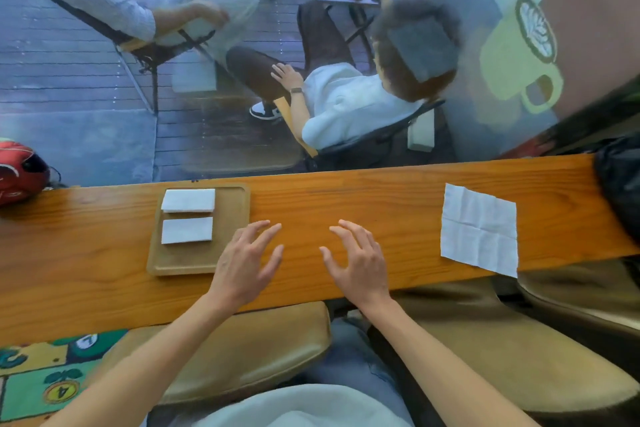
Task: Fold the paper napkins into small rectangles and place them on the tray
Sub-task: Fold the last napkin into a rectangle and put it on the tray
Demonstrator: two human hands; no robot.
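My left hand [247, 262] sits just left of the middle of the frame, palm down over the wooden counter [346, 194], fingers spread and slightly curled, holding nothing. My right hand [358, 262] mirrors it just right of centre, fingers also fanned apart and empty, with a bare strip of counter between the two hands. Whether my fingertips actually touch the wood I cannot tell.

To the left of my left hand lies the wooden tray [230, 218], its near right corner close beside my wrist. Two folded napkins rest in its upper left part: the far folded napkin [188, 200] near the tray's back rim and the near folded napkin [187, 230] just below it, apart by a narrow gap (both are small white rectangles, long sides running left to right). The lower part of the tray is bare wood.

Well off to the right of the frame, an unfolded napkin [479, 229] lies flat on the counter, creased into a grid, its lower right corner reaching the counter's near edge. It is well apart from my right hand.

At the far left edge a red helmet [20, 177] rests on the counter. Beyond the counter, in the upper half of the frame, two people sit on chairs below.
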